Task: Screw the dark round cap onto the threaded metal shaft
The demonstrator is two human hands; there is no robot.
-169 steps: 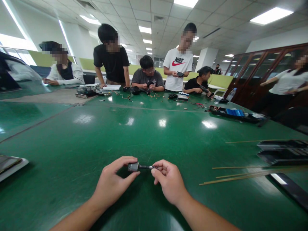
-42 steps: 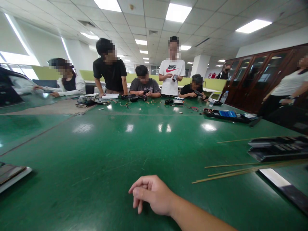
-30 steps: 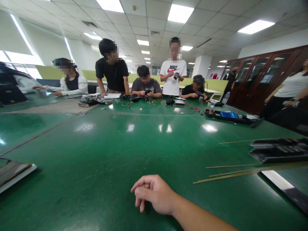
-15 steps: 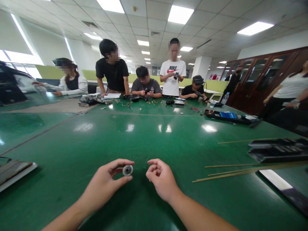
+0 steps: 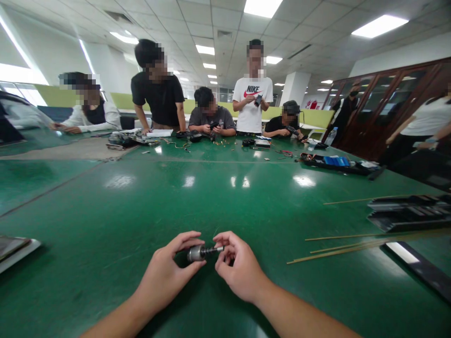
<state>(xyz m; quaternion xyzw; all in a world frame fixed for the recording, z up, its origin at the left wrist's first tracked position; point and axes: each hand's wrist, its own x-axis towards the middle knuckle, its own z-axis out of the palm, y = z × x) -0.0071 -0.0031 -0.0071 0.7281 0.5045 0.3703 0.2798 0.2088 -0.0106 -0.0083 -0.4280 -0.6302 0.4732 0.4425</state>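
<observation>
My left hand (image 5: 167, 265) grips a small metal rotor (image 5: 196, 253) by its thick grey cylinder, between the thumb below and the fingers above. Its thin stepped shaft points right, roughly level, over the green tabletop. My right hand (image 5: 239, 265) is curled around the shaft's light-coloured tip, with the fingers bent and the thumb underneath. How firmly these fingers press on the tip is hard to see.
Thin wooden sticks (image 5: 327, 251) and black metal profiles (image 5: 408, 211) lie to the right, with a dark flat bar (image 5: 419, 270) nearer. A flat board (image 5: 17, 251) lies at left. Across the green table (image 5: 169, 197), several people work among parts and a tray (image 5: 331, 162).
The rotor has swung from end-on to sideways, so its shaft now points at my right hand. Both hands have come slightly closer together, and the view has tilted down a little.
</observation>
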